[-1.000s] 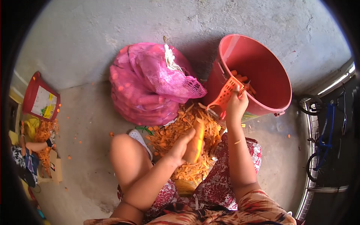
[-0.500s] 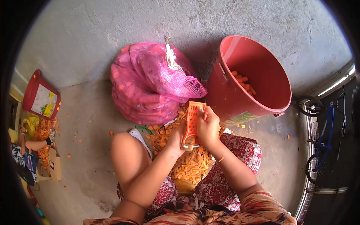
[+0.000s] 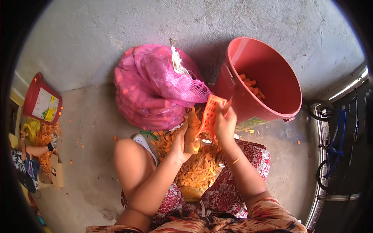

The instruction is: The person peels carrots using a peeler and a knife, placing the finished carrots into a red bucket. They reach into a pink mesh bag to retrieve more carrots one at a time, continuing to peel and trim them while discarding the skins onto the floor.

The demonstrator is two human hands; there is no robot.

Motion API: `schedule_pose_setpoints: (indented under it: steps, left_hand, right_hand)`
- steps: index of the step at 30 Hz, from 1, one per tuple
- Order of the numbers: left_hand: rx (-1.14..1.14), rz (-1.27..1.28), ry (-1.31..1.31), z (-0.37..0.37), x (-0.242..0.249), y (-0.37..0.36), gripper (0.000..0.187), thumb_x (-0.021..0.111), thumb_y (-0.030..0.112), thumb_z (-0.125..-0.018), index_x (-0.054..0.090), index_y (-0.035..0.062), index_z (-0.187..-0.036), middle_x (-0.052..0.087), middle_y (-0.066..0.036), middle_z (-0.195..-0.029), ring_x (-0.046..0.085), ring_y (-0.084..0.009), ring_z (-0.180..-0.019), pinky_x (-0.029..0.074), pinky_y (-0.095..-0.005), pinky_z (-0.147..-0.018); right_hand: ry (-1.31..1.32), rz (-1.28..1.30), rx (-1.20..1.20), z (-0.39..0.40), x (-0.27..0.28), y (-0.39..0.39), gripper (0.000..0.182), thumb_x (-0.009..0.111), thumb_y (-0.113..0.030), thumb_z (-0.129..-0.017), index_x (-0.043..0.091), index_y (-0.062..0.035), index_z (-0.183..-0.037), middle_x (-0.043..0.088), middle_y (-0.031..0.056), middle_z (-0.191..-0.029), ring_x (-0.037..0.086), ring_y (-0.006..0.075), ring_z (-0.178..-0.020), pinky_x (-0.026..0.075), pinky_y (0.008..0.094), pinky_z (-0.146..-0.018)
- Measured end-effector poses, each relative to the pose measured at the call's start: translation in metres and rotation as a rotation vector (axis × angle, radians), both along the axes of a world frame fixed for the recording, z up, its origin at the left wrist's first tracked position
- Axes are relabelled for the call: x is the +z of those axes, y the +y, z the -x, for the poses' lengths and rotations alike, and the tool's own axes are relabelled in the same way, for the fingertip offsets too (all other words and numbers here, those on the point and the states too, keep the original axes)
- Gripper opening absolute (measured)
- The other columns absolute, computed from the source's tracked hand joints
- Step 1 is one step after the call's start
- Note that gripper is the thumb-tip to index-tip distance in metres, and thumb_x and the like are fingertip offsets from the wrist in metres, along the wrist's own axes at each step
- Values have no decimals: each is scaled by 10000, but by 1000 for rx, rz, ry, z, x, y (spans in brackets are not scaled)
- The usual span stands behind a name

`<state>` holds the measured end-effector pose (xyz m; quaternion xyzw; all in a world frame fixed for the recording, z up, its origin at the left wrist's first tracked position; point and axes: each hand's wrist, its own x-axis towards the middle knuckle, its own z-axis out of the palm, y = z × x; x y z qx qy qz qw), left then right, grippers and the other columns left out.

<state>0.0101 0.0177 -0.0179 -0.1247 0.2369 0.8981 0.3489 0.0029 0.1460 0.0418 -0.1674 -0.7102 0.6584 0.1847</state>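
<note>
My left hand (image 3: 180,144) is closed around a carrot (image 3: 191,134), which stands nearly upright with its narrow tip away from me. A curl of peel shows near its thick lower end. In my right hand (image 3: 226,126) is an orange plastic peeler (image 3: 210,113) with rows of holes in its flat body. The peeler's metal blade end lies just right of the carrot, close to its lower half. Under both hands a heap of orange carrot peelings (image 3: 200,171) covers the floor between my legs.
Behind my hands sits a pink mesh sack (image 3: 155,89) full of carrots. A tall red bucket (image 3: 221,89) with peeled carrots (image 3: 252,86) inside leans at right. Another red bucket (image 3: 29,97) and a person's arm (image 3: 39,150) are far left; a blue bicycle (image 3: 338,139) stands far right.
The peeler in my right hand has moved right and tilted away from the carrot, which now shows in full. My left hand keeps its hold with little movement.
</note>
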Motion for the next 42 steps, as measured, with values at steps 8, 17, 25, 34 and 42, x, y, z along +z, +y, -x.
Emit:
schedule_pose_setpoints:
  steps: [8,17,25,34,42]
  left_hand:
    - [53,-32,-107,-2,11,6,358,285,312,-901,446,76,-1117,539,-65,-1037,529,-185,-930,444,-373,-786]
    - [-329,191,112,-32,-4,3,421,327,407,-875,445,55,-1071,562,-87,-804,567,-174,-661,479,-328,-629]
    - [-311,167,33,-18,0,1,429,411,396,-846,405,16,-1046,528,-105,-771,564,-225,-711,508,-364,-583]
    - [38,80,-206,-4,16,10,302,306,245,-883,485,46,-1023,570,-73,-944,567,-191,-801,462,-328,-709]
    - [-37,232,-44,-19,-4,13,308,311,265,-885,483,39,-1004,563,-78,-861,560,-164,-761,464,-298,-675]
  right_hand:
    - [60,-132,76,-6,-25,-13,162,453,-127,-861,476,9,-776,476,40,-600,397,60,-569,369,246,-511]
    - [157,-592,-353,21,-27,26,182,524,-106,-797,463,20,-680,470,203,-550,431,263,-456,382,346,-466]
    - [114,-244,-279,18,-11,34,232,450,-201,-871,522,-21,-744,404,-57,-549,350,21,-515,304,208,-453]
    - [75,-181,38,-9,-24,-12,196,468,-133,-852,471,7,-714,463,67,-523,425,71,-502,356,266,-447]
    - [32,-567,-68,-8,-24,-9,181,488,-136,-839,481,6,-726,452,153,-532,409,183,-476,369,309,-465]
